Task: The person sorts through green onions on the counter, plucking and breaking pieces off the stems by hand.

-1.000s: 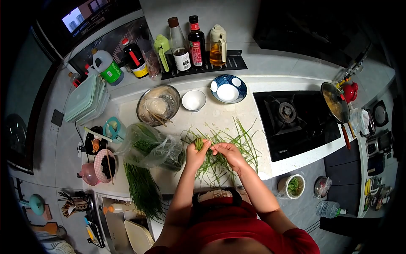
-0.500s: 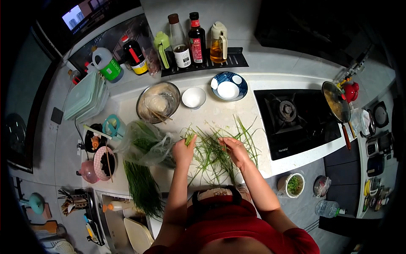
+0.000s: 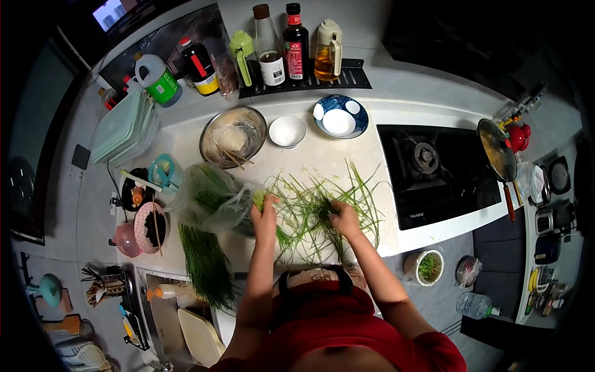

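Observation:
Long green chives (image 3: 304, 208) lie scattered over the pale countertop (image 3: 310, 164) in front of me. My left hand (image 3: 265, 214) is closed around a small bunch of chives, with the pale stem ends (image 3: 258, 197) sticking out above the fingers. In the middle of the loose pile, my right hand (image 3: 345, 220) has its fingers bent together on some darker chives (image 3: 325, 209). Beside my left hand sits a clear plastic bag (image 3: 214, 214) with more greens inside. A thick bundle of chives (image 3: 207, 266) extends from below the bag over the sink edge.
A metal bowl (image 3: 257, 119) with dough and chopsticks, a white bowl (image 3: 287, 131) and a blue patterned bowl (image 3: 362, 121) stand along the back. To the right is a gas stove (image 3: 403, 198). A bin (image 3: 411, 268) with green scraps is on the floor.
My right hand has turned and its fingers have closed in on the chives in the pile. My left hand still holds its bunch, almost in the same place.

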Demonstrator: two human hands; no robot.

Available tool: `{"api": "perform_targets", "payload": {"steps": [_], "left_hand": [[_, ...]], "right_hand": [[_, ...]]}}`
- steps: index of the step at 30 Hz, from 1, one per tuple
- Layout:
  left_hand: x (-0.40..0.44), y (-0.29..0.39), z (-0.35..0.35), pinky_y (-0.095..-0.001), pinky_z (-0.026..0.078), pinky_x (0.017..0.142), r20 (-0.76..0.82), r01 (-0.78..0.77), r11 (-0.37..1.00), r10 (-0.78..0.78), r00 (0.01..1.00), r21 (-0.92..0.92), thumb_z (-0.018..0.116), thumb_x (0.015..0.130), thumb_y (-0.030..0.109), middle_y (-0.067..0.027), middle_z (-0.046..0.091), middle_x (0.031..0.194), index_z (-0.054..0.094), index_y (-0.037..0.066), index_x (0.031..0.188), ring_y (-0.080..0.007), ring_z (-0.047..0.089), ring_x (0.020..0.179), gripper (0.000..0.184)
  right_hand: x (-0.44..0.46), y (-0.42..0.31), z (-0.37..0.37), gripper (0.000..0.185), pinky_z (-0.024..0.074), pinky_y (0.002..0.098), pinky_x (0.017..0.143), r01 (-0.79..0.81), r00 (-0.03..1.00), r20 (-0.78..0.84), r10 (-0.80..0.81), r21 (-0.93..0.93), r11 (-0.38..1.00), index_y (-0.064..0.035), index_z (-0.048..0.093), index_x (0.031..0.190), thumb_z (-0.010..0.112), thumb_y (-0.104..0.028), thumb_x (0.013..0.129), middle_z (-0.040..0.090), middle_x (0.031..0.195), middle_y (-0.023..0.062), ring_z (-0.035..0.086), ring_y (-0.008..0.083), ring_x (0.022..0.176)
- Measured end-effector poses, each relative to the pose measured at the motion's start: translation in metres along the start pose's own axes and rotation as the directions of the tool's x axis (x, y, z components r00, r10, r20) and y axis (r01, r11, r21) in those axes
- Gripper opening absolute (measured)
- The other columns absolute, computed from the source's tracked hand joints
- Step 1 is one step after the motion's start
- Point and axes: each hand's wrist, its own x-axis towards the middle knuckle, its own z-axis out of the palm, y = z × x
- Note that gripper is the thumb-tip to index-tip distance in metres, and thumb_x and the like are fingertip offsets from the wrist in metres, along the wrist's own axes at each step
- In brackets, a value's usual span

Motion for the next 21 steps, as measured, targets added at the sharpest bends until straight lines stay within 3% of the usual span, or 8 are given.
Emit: {"api": "perform_targets", "payload": {"steps": [2, 6, 8, 10, 12, 15, 18, 21], "left_hand": [[0.001, 0.001, -0.010, -0.0256, 0.034, 0.045, -0.033, -0.089, 0.996, 0.088, 0.996, -0.019, 0.046, 0.087, 0.026, -0.0018, 0.047, 0.057, 0.050, 0.005, 0.074, -0.0088, 0.037, 0.046, 0.025], [0.004, -0.007, -0.024, -0.0310, 0.041, 0.051, -0.054, -0.204, 0.978, 0.202, 0.978, -0.035, 0.043, 0.089, 0.026, -0.0053, 0.052, 0.061, 0.050, 0.004, 0.078, -0.0130, 0.043, 0.049, 0.025], [0.002, -0.010, -0.029, -0.0340, 0.043, 0.052, -0.050, -0.168, 0.983, 0.165, 0.985, -0.068, 0.042, 0.090, 0.024, -0.0042, 0.049, 0.064, 0.046, 0.005, 0.085, -0.0135, 0.044, 0.051, 0.020], [-0.002, -0.008, -0.030, -0.0352, 0.043, 0.052, -0.013, -0.151, 0.980, 0.150, 0.989, -0.130, 0.042, 0.090, 0.023, -0.0030, 0.046, 0.065, 0.044, 0.006, 0.090, -0.0129, 0.042, 0.051, 0.017], [-0.004, -0.009, -0.032, -0.0334, 0.041, 0.051, 0.011, -0.100, 0.990, 0.102, 0.995, -0.103, 0.043, 0.089, 0.021, -0.0020, 0.044, 0.066, 0.043, 0.007, 0.092, -0.0119, 0.041, 0.051, 0.014], [-0.008, -0.011, -0.031, -0.0311, 0.039, 0.049, 0.026, -0.068, 0.995, 0.070, 0.997, -0.080, 0.044, 0.089, 0.020, -0.0012, 0.044, 0.068, 0.043, 0.008, 0.093, -0.0106, 0.039, 0.051, 0.012], [-0.009, -0.015, -0.032, -0.0288, 0.038, 0.048, 0.040, -0.057, 0.996, 0.060, 0.997, -0.063, 0.047, 0.087, 0.018, -0.0004, 0.044, 0.068, 0.046, 0.008, 0.095, -0.0094, 0.039, 0.051, 0.012], [-0.007, -0.018, -0.026, -0.0262, 0.035, 0.044, 0.028, -0.078, 0.996, 0.079, 0.996, -0.033, 0.054, 0.084, 0.017, 0.0008, 0.046, 0.066, 0.051, 0.006, 0.094, -0.0070, 0.039, 0.049, 0.016]], "right_hand": [[-0.001, 0.008, 0.005, 0.019, 0.0460, 0.0340, 0.066, 0.050, 0.984, -0.150, -0.092, -0.265, 0.963, -0.0012, 0.062, 0.087, 0.061, -0.013, 0.071, 0.061, 0.080, 0.0139, 0.059, 0.0278, 0.075], [0.003, 0.009, 0.020, 0.020, 0.0442, 0.0366, 0.062, -0.012, 0.999, -0.038, 0.002, -0.258, 0.966, -0.0056, 0.064, 0.065, 0.062, -0.024, 0.072, 0.060, 0.074, 0.0097, 0.056, 0.0290, 0.073], [0.003, 0.006, 0.036, 0.024, 0.0428, 0.0385, 0.061, -0.023, 1.000, 0.009, 0.027, -0.274, 0.961, -0.0086, 0.064, 0.056, 0.062, -0.028, 0.071, 0.060, 0.078, 0.0077, 0.055, 0.0277, 0.075], [0.002, -0.002, 0.047, 0.032, 0.0374, 0.0404, 0.075, -0.006, 0.990, 0.133, 0.054, -0.338, 0.941, -0.0102, 0.066, 0.063, 0.059, -0.040, 0.072, 0.059, 0.080, 0.0076, 0.051, 0.0264, 0.082], [-0.002, -0.013, 0.053, 0.029, 0.0392, 0.0442, 0.072, 0.025, 0.988, 0.142, 0.055, -0.505, 0.863, -0.0107, 0.065, 0.065, 0.062, -0.039, 0.069, 0.058, 0.085, 0.0096, 0.052, 0.0287, 0.086], [0.003, -0.007, 0.065, 0.030, 0.0359, 0.0478, 0.076, 0.015, 0.983, 0.156, 0.096, -0.591, 0.806, -0.0112, 0.066, 0.073, 0.062, -0.040, 0.069, 0.056, 0.090, 0.0095, 0.049, 0.0288, 0.094], [0.005, -0.004, 0.068, 0.027, 0.0393, 0.0428, 0.074, -0.052, 0.993, 0.064, 0.096, -0.498, 0.866, -0.0082, 0.064, 0.074, 0.063, -0.034, 0.068, 0.057, 0.089, 0.0099, 0.050, 0.0280, 0.091], [0.010, -0.002, 0.062, 0.017, 0.0420, 0.0348, 0.073, -0.160, 0.984, 0.067, 0.165, -0.080, 0.984, -0.0045, 0.063, 0.073, 0.065, -0.020, 0.068, 0.056, 0.088, 0.0104, 0.052, 0.0254, 0.089]]}}
